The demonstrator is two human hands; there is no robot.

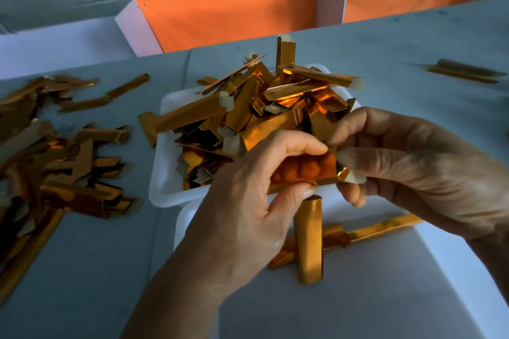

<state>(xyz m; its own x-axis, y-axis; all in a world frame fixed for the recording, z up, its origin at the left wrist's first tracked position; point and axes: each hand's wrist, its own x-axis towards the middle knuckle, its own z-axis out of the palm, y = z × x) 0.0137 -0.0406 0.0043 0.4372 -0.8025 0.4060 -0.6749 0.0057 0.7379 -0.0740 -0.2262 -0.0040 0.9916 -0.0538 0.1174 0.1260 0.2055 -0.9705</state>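
Note:
Both hands hold one gold foil card strip (305,170) above the near rim of a white tray (165,162). My left hand (248,215) pinches the strip's left part between thumb and fingers. My right hand (413,168) pinches its right end, where a pale tab sticks out. The tray is heaped with several folded gold strips (261,113). A second white tray (385,270), nearer to me, holds two or three folded gold pieces (308,242).
A loose pile of gold strips (55,162) covers the grey table on the left. One gold piece (465,70) lies alone at the far right. Behind the table stand white boxes lined with orange cloth (234,14).

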